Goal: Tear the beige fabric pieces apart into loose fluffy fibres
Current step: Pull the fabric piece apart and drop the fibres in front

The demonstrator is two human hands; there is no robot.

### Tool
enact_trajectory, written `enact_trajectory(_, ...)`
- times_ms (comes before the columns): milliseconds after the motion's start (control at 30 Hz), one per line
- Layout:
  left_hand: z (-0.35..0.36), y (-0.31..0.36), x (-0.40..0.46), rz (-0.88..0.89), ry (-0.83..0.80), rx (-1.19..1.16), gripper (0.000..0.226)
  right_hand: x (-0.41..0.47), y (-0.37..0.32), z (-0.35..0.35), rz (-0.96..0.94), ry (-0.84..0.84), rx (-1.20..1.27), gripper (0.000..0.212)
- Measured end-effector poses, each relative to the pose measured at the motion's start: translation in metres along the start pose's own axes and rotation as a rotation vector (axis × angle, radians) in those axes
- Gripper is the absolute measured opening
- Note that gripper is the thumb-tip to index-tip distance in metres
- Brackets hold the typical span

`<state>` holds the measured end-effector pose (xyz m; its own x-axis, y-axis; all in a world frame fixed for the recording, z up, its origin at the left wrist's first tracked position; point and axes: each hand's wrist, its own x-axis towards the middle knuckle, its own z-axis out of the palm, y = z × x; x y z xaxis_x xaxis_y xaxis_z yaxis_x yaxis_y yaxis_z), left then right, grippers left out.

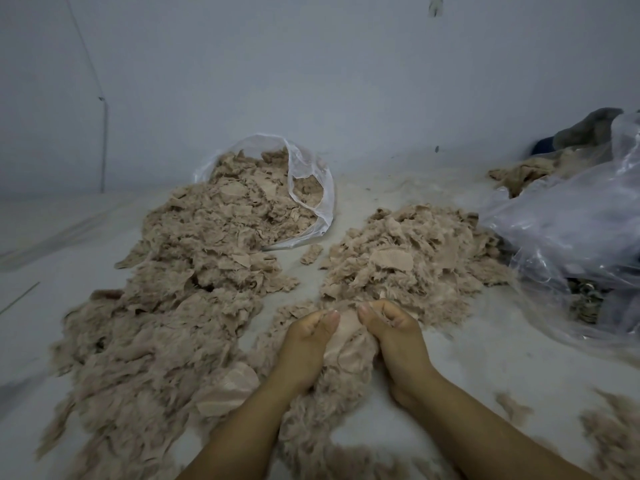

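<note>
1. Two hands work low in the middle of the view: the left hand [308,344] and the right hand [391,337], thumbs nearly meeting.
2. Both pinch one beige fabric piece [343,348] between them, fingers curled round its edges.
3. The piece hangs from the thumbs toward the person, its long axis running away from and toward the camera, its lower end fluffy.
4. Two large heaps of torn beige fabric lie on the pale floor [502,358]: a left heap [180,289] and a right heap [408,258].
5. Two clear plastic bags: one open bag [311,188] at the left heap's far end, one crumpled bag [571,230] at right.
</note>
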<state>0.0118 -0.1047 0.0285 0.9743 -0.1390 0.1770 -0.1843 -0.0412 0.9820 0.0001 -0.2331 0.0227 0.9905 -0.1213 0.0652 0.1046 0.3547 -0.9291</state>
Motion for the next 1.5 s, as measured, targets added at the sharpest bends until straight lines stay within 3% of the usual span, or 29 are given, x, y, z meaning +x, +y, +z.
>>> enact_trajectory(100, -0.010, 0.001, 0.003, -0.024, 0.183, -0.031, 0.032, 0.003, -0.003, -0.005, 0.024, 0.045, 0.046, 0.026)
enact_trajectory(167, -0.020, 0.000, 0.006, -0.001, 0.250, 0.005, 0.032, 0.003, -0.001, -0.011, 0.042, -0.071, -0.178, 0.028)
enact_trajectory(267, -0.021, -0.001, 0.004, 0.053, 0.191, 0.064, 0.033, -0.001, -0.001, -0.010, -0.008, -0.232, -0.468, 0.045)
enact_trajectory(367, -0.012, 0.001, -0.002, 0.131, 0.049, 0.110, 0.029, -0.001, -0.004, -0.007, -0.097, -0.131, -0.388, 0.052)
enact_trajectory(433, -0.009, 0.000, -0.004, 0.166, 0.016, 0.143, 0.028, 0.000, -0.002, -0.006, -0.079, -0.180, -0.350, 0.034)
enact_trajectory(500, -0.010, -0.002, -0.002, 0.181, 0.060, 0.184, 0.030, 0.000, 0.000, -0.005, -0.101, -0.216, -0.355, 0.017)
enact_trajectory(733, -0.010, 0.000, 0.004, 0.174, 0.205, 0.229, 0.031, 0.003, -0.005, -0.007, -0.175, -0.079, -0.208, 0.021)
enact_trajectory(833, -0.007, -0.001, 0.001, 0.117, 0.018, 0.175, 0.026, 0.001, -0.006, -0.004, -0.119, -0.082, -0.139, 0.018)
enact_trajectory(900, -0.005, -0.001, -0.003, 0.115, -0.093, 0.174, 0.036, 0.001, -0.008, -0.003, -0.102, -0.088, -0.122, 0.017)
enact_trajectory(1033, -0.007, -0.001, 0.000, 0.165, 0.055, 0.172, 0.043, 0.002, -0.009, -0.004, -0.150, -0.050, -0.172, 0.020)
enact_trajectory(1233, -0.009, -0.007, 0.002, 0.127, 0.046, 0.233, 0.043, 0.014, -0.016, -0.016, -0.179, 0.197, -0.078, 0.025)
enact_trajectory(1400, -0.010, -0.007, 0.001, 0.059, -0.003, 0.200, 0.034, 0.006, -0.012, -0.014, -0.061, -0.155, -0.230, 0.021)
enact_trajectory(1467, -0.008, -0.007, 0.000, 0.128, 0.023, 0.280, 0.008, 0.004, -0.008, -0.007, -0.040, -0.195, -0.287, 0.014)
enact_trajectory(1500, -0.008, -0.007, -0.001, 0.185, 0.037, 0.291, 0.016, 0.003, -0.008, -0.005, -0.038, -0.172, -0.287, 0.013)
